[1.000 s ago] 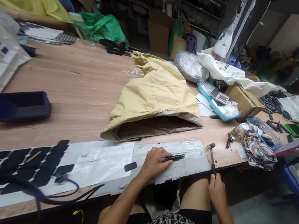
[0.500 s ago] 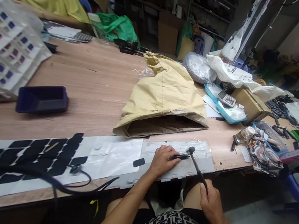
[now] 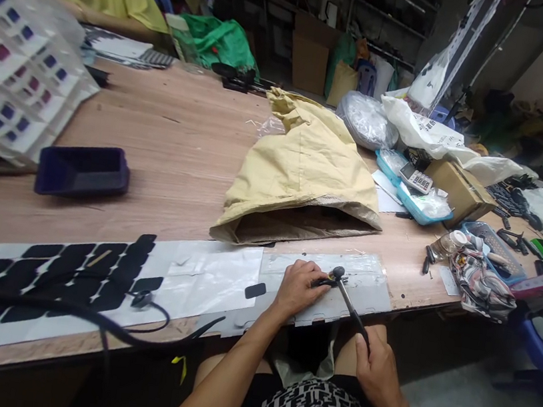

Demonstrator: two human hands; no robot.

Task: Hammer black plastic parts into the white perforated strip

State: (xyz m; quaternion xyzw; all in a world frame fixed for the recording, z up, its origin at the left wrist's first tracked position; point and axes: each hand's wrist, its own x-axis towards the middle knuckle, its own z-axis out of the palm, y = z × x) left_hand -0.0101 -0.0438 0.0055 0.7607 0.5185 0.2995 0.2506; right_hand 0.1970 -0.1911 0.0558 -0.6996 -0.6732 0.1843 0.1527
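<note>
My left hand [image 3: 297, 286] is closed on a small flat black piece [image 3: 325, 281] and presses it onto a grey plastic sheet [image 3: 365, 291] at the near table edge. My right hand [image 3: 374, 369] grips the thin handle of a small hammer [image 3: 346, 297]. The hammer's round head rests on the black piece, right by my left fingertips. A loose black oval pad [image 3: 255, 290] lies on the white sheet [image 3: 204, 282] just left of my left hand.
A white strip with several black pads [image 3: 85, 271] and a black cable [image 3: 84, 315] runs along the left table edge. A yellow sack [image 3: 301, 167], a dark blue tray [image 3: 81, 170], a calculator [image 3: 416, 180], a cardboard box [image 3: 460, 189] and bags crowd the table.
The hammer swung from the right of the grey sheet leftward and down onto the black piece. My left hand kept holding the piece in place. The view shifted slightly right.
</note>
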